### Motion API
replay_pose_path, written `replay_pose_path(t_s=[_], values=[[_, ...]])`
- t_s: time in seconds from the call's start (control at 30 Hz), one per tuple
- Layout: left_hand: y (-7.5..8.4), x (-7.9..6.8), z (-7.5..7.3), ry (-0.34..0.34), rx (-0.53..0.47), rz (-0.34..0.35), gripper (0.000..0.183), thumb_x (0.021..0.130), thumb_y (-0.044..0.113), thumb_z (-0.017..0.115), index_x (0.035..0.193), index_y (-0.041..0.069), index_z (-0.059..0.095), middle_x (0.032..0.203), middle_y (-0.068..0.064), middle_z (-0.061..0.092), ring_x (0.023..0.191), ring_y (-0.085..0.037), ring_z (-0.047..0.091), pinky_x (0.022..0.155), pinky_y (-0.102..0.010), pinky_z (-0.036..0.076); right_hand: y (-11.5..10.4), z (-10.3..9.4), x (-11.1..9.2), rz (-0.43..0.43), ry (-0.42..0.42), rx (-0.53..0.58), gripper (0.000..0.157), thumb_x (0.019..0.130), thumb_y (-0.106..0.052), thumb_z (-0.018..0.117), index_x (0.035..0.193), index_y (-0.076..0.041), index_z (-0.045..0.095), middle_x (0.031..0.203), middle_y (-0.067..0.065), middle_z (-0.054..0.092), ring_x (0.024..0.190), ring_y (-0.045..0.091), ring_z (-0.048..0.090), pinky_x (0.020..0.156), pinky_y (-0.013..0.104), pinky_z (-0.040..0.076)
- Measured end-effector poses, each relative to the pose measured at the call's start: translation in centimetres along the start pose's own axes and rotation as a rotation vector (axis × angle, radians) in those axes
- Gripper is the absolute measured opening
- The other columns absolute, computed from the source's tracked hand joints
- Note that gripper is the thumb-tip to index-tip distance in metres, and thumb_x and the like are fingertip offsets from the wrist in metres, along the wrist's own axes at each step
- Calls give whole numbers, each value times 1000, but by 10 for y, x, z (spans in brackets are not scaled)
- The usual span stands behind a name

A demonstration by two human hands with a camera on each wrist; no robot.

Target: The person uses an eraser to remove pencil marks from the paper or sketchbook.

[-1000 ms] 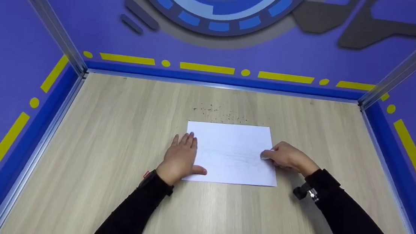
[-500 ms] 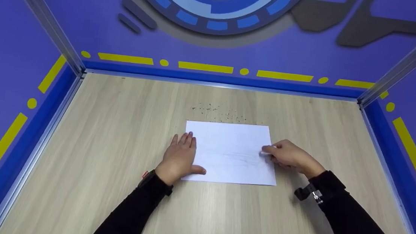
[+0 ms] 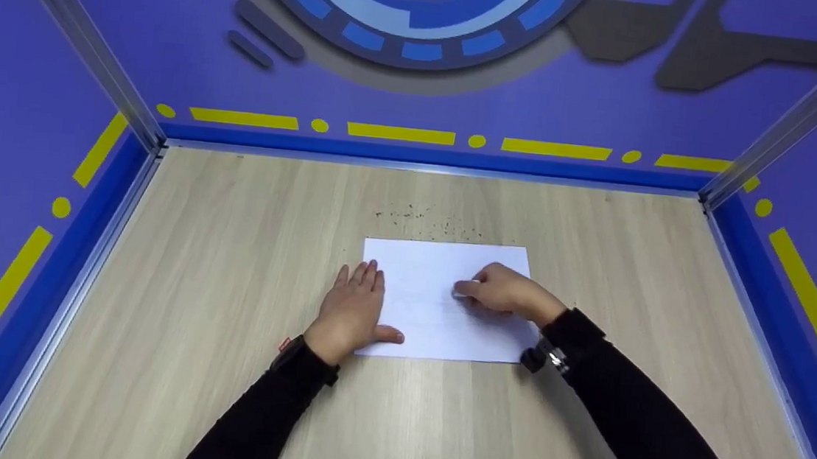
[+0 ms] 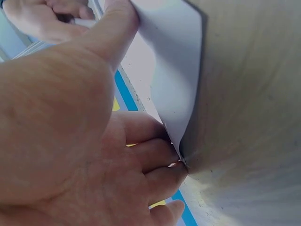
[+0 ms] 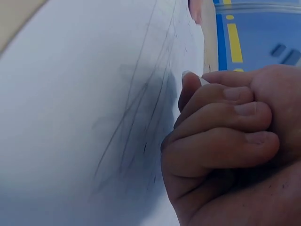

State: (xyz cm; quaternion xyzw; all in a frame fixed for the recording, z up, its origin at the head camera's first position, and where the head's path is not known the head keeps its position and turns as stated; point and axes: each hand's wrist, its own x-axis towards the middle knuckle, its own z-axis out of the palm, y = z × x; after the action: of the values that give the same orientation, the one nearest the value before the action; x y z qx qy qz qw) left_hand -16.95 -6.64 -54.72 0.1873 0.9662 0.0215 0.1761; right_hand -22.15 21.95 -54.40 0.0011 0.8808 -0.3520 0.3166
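A white sheet of paper point(image 3: 415, 326) lies on the wooden table, with thin pencil lines point(image 5: 136, 108) clear in the right wrist view. My left hand point(image 3: 352, 310) rests flat on the sheet's left edge, fingers straight and thumb spread onto the paper. In the left wrist view that edge lifts slightly off the wood near the fingertips. Over the right half of the sheet, my right hand point(image 3: 503, 291) pinches a small white eraser point(image 3: 459, 293) against the paper. Curled fingers hide most of the eraser; only a white bit shows in the right wrist view.
Dark crumbs point(image 3: 446, 227) are scattered on the table point(image 3: 266, 247) just beyond the paper's far edge. Blue panels with yellow marks point(image 3: 400, 133) enclose the table at the back and both sides, with metal rails along the edges.
My right hand has slid left across the paper with the eraser, from the right edge toward the middle. The left hand has stayed in place on the sheet.
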Motion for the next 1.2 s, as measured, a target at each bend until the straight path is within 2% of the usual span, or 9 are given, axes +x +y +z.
replay_pose_path(t_s=[0.2, 0.33, 0.5, 0.7, 0.87, 1.2], values=[[-1, -1, 0, 21, -1, 0, 127, 87, 80, 75, 170, -6, 33, 181, -26, 27, 171, -40, 28, 142, -59, 19, -34, 15, 23, 16, 38, -130, 47, 99, -44, 72, 60, -22, 57, 55, -10, 46, 52, 10, 42, 49, 26, 33], [-1, 0, 0, 25, -1, -2, 127, 88, 80, 75, 171, -6, 32, 181, -26, 27, 171, -40, 28, 142, -58, 19, -37, 15, 29, 44, 40, -145, 47, 94, -40, 74, 56, -23, 53, 53, -9, 44, 50, 10, 40, 48, 26, 32], [-1, -1, 0, 16, -1, -7, 127, 88, 80, 74, 172, -4, 30, 182, -24, 24, 172, -39, 25, 142, -57, 17, -26, 10, 24, 52, 28, -102, 52, 95, -40, 76, 54, -24, 48, 52, -10, 41, 49, 9, 37, 46, 26, 29], [1, -1, -1, 1, -10, -5, 127, 88, 80, 73, 172, -4, 28, 183, -24, 22, 172, -38, 23, 143, -57, 15, -10, 3, 16, 55, 47, -127, 54, 97, -43, 75, 54, -23, 48, 53, -10, 40, 50, 9, 39, 48, 25, 31], [0, 0, -2, 3, -10, -3, 127, 88, 80, 73, 172, -4, 28, 183, -24, 22, 173, -39, 23, 143, -57, 15, 2, -8, 11, 52, 66, -96, 55, 96, -42, 76, 55, -23, 46, 54, -11, 37, 52, 8, 36, 50, 25, 29], [-2, -1, 2, 16, -23, 8, 125, 90, 79, 74, 172, -5, 30, 182, -25, 24, 172, -39, 24, 142, -58, 17, 38, -31, -4, 67, 75, -51, 51, 96, -39, 76, 56, -22, 50, 54, -11, 41, 52, 7, 38, 49, 23, 30]])
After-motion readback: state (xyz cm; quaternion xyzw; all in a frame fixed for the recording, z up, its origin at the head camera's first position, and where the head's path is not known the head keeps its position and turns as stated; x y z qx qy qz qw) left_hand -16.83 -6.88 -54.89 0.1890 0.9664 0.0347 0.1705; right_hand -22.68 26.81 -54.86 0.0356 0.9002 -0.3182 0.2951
